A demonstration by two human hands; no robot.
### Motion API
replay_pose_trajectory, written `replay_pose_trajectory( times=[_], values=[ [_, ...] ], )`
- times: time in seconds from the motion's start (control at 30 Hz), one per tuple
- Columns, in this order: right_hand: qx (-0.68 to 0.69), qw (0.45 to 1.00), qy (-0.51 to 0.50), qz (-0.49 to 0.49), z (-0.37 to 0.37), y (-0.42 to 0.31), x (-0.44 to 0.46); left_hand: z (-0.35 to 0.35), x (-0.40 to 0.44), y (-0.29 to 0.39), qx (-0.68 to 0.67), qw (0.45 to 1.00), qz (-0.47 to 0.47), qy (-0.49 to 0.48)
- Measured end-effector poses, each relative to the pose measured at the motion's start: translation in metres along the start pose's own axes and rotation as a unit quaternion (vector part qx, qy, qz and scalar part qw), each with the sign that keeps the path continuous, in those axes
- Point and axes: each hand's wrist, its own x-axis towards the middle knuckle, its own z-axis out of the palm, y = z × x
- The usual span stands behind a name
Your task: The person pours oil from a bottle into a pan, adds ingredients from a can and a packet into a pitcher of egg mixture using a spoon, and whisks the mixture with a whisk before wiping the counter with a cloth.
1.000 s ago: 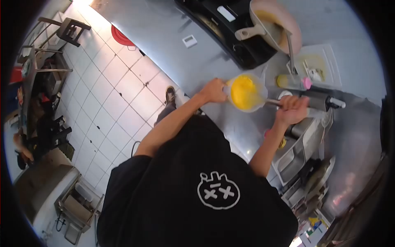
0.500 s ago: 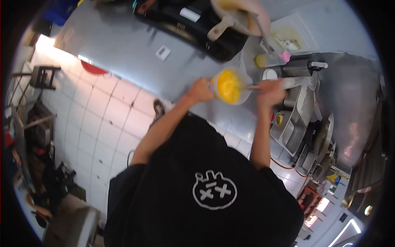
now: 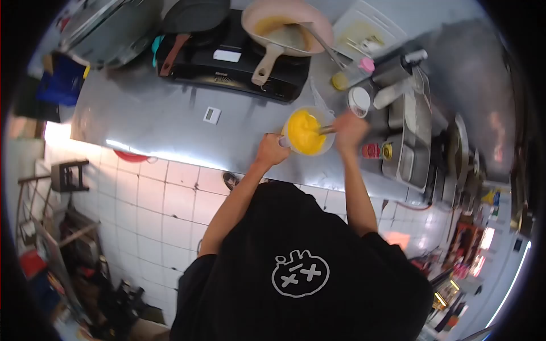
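Note:
A clear container [image 3: 327, 145] with bright yellow liquid [image 3: 305, 132] is at the front part of the steel counter. My left hand [image 3: 273, 150] is closed on its handle, at the left side. From the right, my right hand [image 3: 351, 128], blurred by motion, grips the handle of a utensil [image 3: 326, 130] whose far end goes into the yellow liquid; that end is hidden. Just behind the container lies a piece of clear plastic [image 3: 318, 95]. A white round tub [image 3: 359, 101] stands behind my right hand.
Behind are a black stove [image 3: 227, 79] with a dark pan [image 3: 196, 16] and a pink pan [image 3: 287, 25], and a bottle with a pink cap [image 3: 354, 73]. A white timer [image 3: 212, 115] lies left. Right are small cans [image 3: 371, 150] and steel pans [image 3: 406, 160].
The view has turned, bringing the dark pan and a large pot into sight at the left. My right hand has moved with the utensil, and the yellow liquid's surface has changed shape.

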Motion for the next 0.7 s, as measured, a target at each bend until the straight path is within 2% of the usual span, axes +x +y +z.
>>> replay_pose_trajectory(
  times=[0.03,0.1,0.13,0.17,0.23,0.27,0.3,0.4,0.43,0.5,0.53,0.6,0.63,0.7],
  values=[
    [0.122,0.948,-0.065,0.285,0.015,-0.003,-0.029,0.002,-0.008,-0.007,0.030,0.999,0.018,-0.009],
    [0.263,0.931,-0.010,0.252,0.003,-0.024,0.010,0.003,0.003,-0.017,0.083,0.995,0.056,0.006],
    [0.325,0.914,0.016,0.241,-0.012,-0.044,0.029,0.000,0.004,-0.015,0.056,0.997,0.049,0.005],
    [0.403,0.870,0.053,0.279,-0.027,-0.051,0.046,0.001,-0.004,-0.011,0.030,0.999,0.028,-0.008],
    [0.262,0.907,-0.036,0.328,0.004,-0.014,0.002,-0.004,0.005,-0.001,0.006,1.000,0.019,-0.007],
    [0.190,0.912,-0.079,0.354,0.016,-0.023,-0.010,-0.005,0.000,-0.001,0.009,1.000,0.009,-0.010],
    [0.278,0.872,-0.153,0.373,0.006,-0.026,-0.006,-0.004,0.000,0.001,0.010,1.000,-0.002,-0.006],
    [0.419,0.871,0.044,0.252,-0.024,-0.054,0.034,-0.004,0.001,0.009,0.001,0.999,-0.037,-0.022],
    [0.306,0.921,0.072,0.231,-0.013,-0.040,0.021,-0.004,0.004,0.010,0.004,0.999,-0.045,-0.025],
    [0.235,0.920,-0.027,0.312,0.002,-0.033,-0.003,-0.005,0.000,0.010,0.008,0.997,-0.066,-0.034],
    [0.199,0.913,-0.083,0.346,0.007,-0.031,-0.004,-0.004,0.001,0.011,0.016,0.999,-0.045,-0.020],
    [0.385,0.879,-0.008,0.280,-0.021,-0.051,0.037,-0.004,-0.001,0.008,0.034,0.999,-0.011,0.009],
    [0.468,0.846,0.033,0.254,-0.034,-0.060,0.046,0.000,-0.012,0.006,0.016,0.999,-0.028,0.005],
    [0.289,0.909,-0.037,0.297,-0.004,-0.015,-0.007,-0.001,-0.002,0.006,-0.014,0.999,-0.033,0.004]
  ],
)
